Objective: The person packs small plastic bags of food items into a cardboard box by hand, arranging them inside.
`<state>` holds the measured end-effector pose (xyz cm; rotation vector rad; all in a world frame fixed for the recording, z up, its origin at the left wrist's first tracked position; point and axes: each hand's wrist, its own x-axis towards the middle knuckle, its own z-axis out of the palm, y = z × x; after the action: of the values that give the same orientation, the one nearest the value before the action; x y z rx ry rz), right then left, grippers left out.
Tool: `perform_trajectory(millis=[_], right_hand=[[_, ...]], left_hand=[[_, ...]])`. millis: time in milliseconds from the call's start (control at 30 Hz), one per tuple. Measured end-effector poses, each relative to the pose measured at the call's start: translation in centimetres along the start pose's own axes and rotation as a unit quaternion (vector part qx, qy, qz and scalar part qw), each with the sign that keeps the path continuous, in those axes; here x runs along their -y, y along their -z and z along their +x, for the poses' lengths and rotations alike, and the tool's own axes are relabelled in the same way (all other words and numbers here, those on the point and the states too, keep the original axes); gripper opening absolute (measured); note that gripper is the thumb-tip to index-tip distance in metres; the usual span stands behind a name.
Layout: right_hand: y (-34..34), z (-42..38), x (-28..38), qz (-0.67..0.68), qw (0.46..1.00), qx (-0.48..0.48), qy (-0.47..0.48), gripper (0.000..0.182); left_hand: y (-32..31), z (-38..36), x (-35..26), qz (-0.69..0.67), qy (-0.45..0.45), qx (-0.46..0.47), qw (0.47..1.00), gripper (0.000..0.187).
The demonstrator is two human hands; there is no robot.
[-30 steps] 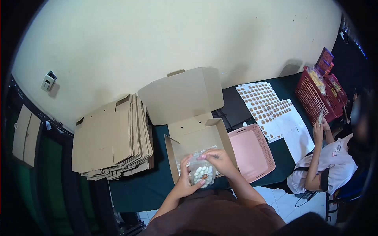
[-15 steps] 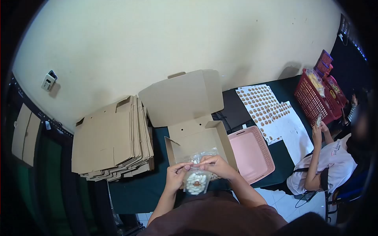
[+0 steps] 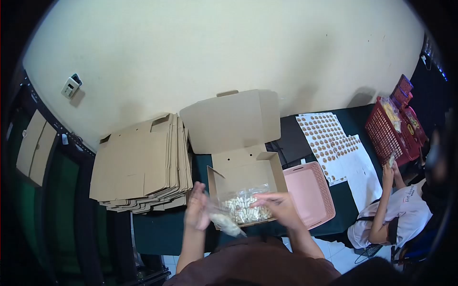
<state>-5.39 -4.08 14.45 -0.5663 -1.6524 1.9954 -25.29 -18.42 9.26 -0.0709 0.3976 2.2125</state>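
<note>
A clear plastic bag of white snack pieces (image 3: 226, 223) hangs tilted and blurred in front of the cardboard box. Its upper end meets my left hand (image 3: 196, 209), whose fingers point up; the thumb's grip is smeared by motion. My right hand (image 3: 279, 206) is apart from that bag, fingers stretched over the box's right side and holding nothing visible. The open cardboard box (image 3: 234, 164) stands with its lid raised against the wall. Inside, along the near side, lie clear bags of the same white pieces (image 3: 245, 209).
Flattened cardboard boxes (image 3: 131, 164) are stacked left. To the right are a pink tray (image 3: 307, 198), sticker sheets (image 3: 329, 140), a dark flat case (image 3: 291, 143) and a red basket (image 3: 389, 131) with packets. A co-worker (image 3: 393, 209) at far right holds a small item.
My hands have moved apart. The bag, earlier upright between both hands, now slants beside my left hand. My right hand has let go of it, and the bags in the box show more fully.
</note>
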Motion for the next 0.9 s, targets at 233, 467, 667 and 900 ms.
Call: perform_trajectory(millis=[233, 467, 667, 900], right_hand=[[0.3, 0.4, 0.9, -0.015, 1.0, -0.019, 0.02, 0.027], [-5.0, 0.0, 1.2, 0.094, 0.992, 0.074, 0.034, 0.024], [-3.9, 1.3, -0.3, -0.05, 0.98, -0.17, 0.094, 0.012], [-4.6, 1.2, -0.1, -0.361, 0.89, 0.029, 0.276, 0.052]], left_hand=[[-2.3, -0.6, -3.4, 0.258, -0.138, 0.123, 0.948, 0.034], [-6.6, -3.0, 1.3, 0.457, -0.19, 0.095, 0.864, 0.039], [-5.0, -1.9, 3.1, 0.485, -0.355, 0.154, 0.784, 0.038], [-3.9, -2.1, 3.9, 0.603, -0.22, 0.306, 0.703, 0.063]])
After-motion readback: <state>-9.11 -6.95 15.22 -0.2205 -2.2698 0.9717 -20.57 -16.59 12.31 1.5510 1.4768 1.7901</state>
